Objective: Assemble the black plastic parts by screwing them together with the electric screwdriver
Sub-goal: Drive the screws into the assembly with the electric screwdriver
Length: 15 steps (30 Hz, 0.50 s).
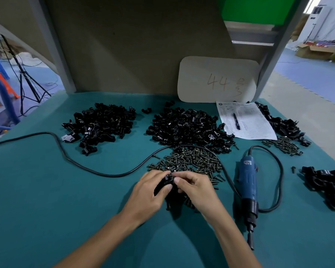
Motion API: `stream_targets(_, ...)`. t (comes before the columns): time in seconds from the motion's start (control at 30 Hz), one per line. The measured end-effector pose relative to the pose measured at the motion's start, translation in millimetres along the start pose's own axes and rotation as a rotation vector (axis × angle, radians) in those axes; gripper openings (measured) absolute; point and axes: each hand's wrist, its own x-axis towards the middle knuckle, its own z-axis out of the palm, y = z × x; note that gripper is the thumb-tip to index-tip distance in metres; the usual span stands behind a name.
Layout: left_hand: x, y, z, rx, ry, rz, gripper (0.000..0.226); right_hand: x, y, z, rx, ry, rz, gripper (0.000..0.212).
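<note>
Both hands meet over the near edge of the screw pile [190, 161]. My left hand [151, 188] grips a black plastic part [167, 181], thumb curled under it. My right hand [195, 185] pinches at the top of the same part with fingertips; whether a screw sits between them is hidden. The blue electric screwdriver [248, 182] lies on the green mat to the right of my right hand, bit pointing toward me, untouched. Two heaps of loose black parts lie behind: one at the left [101, 124], one at the centre [188, 126].
The screwdriver's black cord [66, 151] snakes across the mat on the left and loops beside the tool. A paper form with a pen [244, 120] lies at the back right, near a smaller screw pile [282, 145]. Joined black parts [329, 184] sit at the far right. A cardboard sign [219, 80] leans on the back panel.
</note>
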Motion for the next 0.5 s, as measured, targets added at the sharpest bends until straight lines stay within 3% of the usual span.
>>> stream_targets(0.27, -1.9, 0.9, 2.1, 0.058, 0.041, -0.016, 0.046, 4.9, 3.3, -2.3, 0.000, -0.011, 0.043, 0.006)
stream_targets(0.5, -4.5, -1.4, 6.7, 0.113, 0.030, 0.041, 0.044, 7.6, -11.3, 1.2, -0.453, -0.061, -0.047, 0.033)
